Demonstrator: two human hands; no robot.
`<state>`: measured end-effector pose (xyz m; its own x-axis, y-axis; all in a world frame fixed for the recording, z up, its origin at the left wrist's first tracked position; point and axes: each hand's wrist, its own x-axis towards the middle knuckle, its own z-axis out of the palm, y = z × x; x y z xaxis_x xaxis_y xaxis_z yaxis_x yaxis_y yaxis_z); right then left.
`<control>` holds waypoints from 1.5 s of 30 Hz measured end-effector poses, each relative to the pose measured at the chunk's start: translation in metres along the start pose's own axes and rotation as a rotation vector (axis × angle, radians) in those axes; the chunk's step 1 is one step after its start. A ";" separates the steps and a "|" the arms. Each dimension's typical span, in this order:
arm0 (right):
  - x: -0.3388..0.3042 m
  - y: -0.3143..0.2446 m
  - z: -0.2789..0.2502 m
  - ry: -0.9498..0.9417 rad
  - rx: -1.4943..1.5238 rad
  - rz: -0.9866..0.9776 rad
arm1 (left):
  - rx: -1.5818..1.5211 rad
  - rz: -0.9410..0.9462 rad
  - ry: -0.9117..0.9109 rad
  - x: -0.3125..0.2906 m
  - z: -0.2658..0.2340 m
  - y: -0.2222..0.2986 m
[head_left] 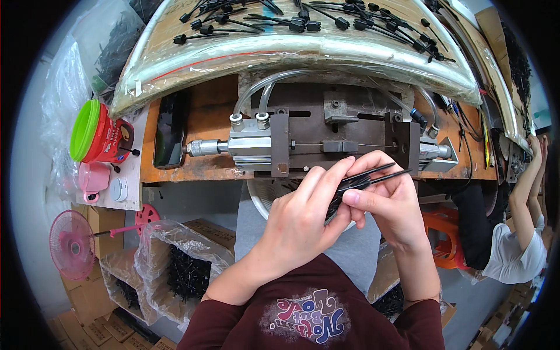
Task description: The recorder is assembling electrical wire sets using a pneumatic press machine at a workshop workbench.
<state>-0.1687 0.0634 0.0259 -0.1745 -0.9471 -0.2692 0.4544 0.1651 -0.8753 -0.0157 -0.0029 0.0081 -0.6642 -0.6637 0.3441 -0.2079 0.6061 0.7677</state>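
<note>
My left hand [303, 213] and my right hand [394, 204] meet in front of the metal fixture, both closed round a small bunch of thin black plastic sticks [364, 179]. The sticks' slim ends point right, past my right fingers; their other ends are partly hidden inside my left hand. Just beyond my hands lies the dark metal fixture [309, 125], with a silver pneumatic cylinder [251, 146] on its left and another [434, 151] on its right. A thin rod and a small block [340, 146] sit in its middle. Below my hands, a white basket [256, 198] rests by my lap, mostly covered.
A padded, tape-wrapped board [291, 49] at the back bears several black plastic parts. Clear air hoses [251, 93] arch over the fixture. Left are a red and green bucket [99, 134], a pink cup [93, 179], a pink fan [73, 236] and bagged parts [189, 271]. Another person [519, 245] works at right.
</note>
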 end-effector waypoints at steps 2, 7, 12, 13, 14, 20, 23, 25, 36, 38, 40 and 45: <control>-0.002 0.000 -0.002 -0.014 0.022 0.009 | -0.021 0.065 0.020 -0.001 0.002 -0.005; -0.005 0.003 -0.001 -0.007 0.133 -0.006 | -0.097 -0.023 -0.026 -0.003 -0.001 0.000; -0.005 0.007 -0.002 -0.020 0.200 0.003 | -0.240 0.028 0.002 -0.004 0.000 0.000; -0.006 0.008 -0.003 -0.020 0.198 0.005 | -0.251 0.020 -0.009 -0.004 -0.001 0.000; -0.006 0.008 -0.003 -0.019 0.197 0.006 | -0.261 0.012 -0.021 -0.005 -0.002 -0.001; -0.014 0.023 0.000 0.114 -0.299 -0.519 | -1.100 -0.503 -0.099 -0.008 -0.010 -0.004; -0.026 0.024 0.005 0.060 -0.918 -0.790 | -1.220 -0.575 -0.085 -0.008 -0.012 -0.003; -0.025 0.031 0.007 0.080 -1.066 -0.941 | -1.249 -0.592 -0.100 -0.008 -0.010 -0.001; -0.021 0.032 -0.003 -0.022 -1.504 -1.221 | -1.104 -0.533 -0.134 -0.011 -0.001 -0.009; -0.022 0.030 -0.003 0.062 -1.312 -1.215 | -0.993 -0.423 -0.006 -0.012 -0.004 -0.003; -0.026 0.024 -0.006 0.179 -1.249 -1.148 | -0.979 -0.374 0.080 -0.016 -0.007 -0.001; -0.007 0.033 -0.018 0.198 -1.237 -0.889 | -1.023 -0.294 0.110 -0.024 -0.024 0.002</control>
<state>-0.1680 0.0800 -0.0083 -0.1427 -0.8260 0.5453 -0.8262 -0.2039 -0.5252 0.0171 0.0031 0.0146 -0.6070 -0.7908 0.0792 0.3859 -0.2061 0.8993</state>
